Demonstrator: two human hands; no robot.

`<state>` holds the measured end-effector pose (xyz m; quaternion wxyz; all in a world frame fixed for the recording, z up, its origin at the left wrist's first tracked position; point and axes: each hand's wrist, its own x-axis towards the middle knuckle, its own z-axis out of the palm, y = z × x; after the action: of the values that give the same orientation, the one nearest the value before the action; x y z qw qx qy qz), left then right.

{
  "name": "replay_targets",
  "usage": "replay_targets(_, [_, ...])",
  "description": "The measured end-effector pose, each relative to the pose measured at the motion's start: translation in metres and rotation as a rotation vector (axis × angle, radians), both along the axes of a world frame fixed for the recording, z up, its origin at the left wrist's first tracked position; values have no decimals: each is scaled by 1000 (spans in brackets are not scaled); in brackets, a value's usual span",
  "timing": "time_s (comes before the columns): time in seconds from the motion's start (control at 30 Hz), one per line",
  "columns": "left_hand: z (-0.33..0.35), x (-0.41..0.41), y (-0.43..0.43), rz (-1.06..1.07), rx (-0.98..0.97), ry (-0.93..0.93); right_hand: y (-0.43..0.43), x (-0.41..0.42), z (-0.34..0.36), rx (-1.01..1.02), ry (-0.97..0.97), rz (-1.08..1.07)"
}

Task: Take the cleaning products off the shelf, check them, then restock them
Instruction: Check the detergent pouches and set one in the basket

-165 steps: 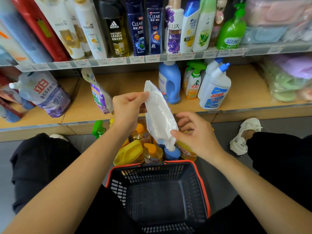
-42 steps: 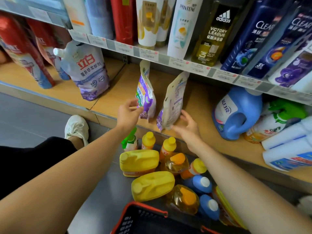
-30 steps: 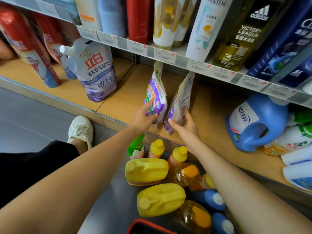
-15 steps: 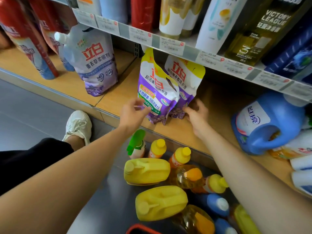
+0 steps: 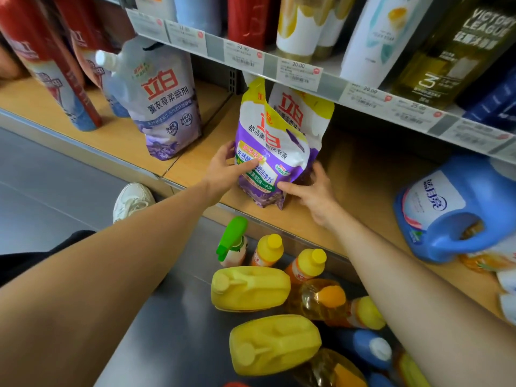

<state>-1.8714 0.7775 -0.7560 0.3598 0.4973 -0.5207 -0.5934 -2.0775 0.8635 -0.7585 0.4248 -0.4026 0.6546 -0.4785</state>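
Wooden store shelf point(image 5: 363, 177), grey floor point(image 5: 55, 177). Detergent pouch point(image 5: 268, 141) stands upright, label toward you; your left hand point(image 5: 223, 169) pinches its edge, right hand point(image 5: 315, 194) cups its base, fingers wide.

Bare wooden shelf point(image 5: 363, 174) right of the two purple pouches point(image 5: 268, 152) is wide open up to the blue jug point(image 5: 446, 213) at the right edge. Left side, just a narrow gap before the spouted pouch point(image 5: 164, 107). Price-tag rail point(image 5: 307, 76) hangs low, pouch tops reach it. Floor at bottom centre is jammed with yellow jugs point(image 5: 251, 286).
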Motion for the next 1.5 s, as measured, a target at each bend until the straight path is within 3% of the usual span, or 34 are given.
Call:
replay_targets(0.23, [-16, 11, 5, 234, -80, -15, -43, 5, 3, 29, -133, 82])
replay_targets(0.43, [-12, 38, -5, 266, -84, -37, -51, 31, -1, 22, 103, -124])
replay_targets(0.53, [-7, 68, -17, 513, -167, -177, -37, 56, -9, -9, 61, -313])
replay_targets(0.67, [10, 107, -41, 772, -223, -285, -29, 77, -14, -23, 94, -340])
replay_targets(0.87, [40, 145, -81, 544, -201, -190, -38, 75, -7, 32, 180, -330])
replay_targets(1.1, [57, 151, -77, 607, -275, -317, -42, 75, 2, 111, 198, -347])
replay_targets(1.33, [115, 163, -43, 459, -385, -528, -6, 66, 40, 175, 125, -3])
replay_targets(1.5, [142, 183, 18, 296, -408, -556, 45, 69, 75, 175, 155, 64])
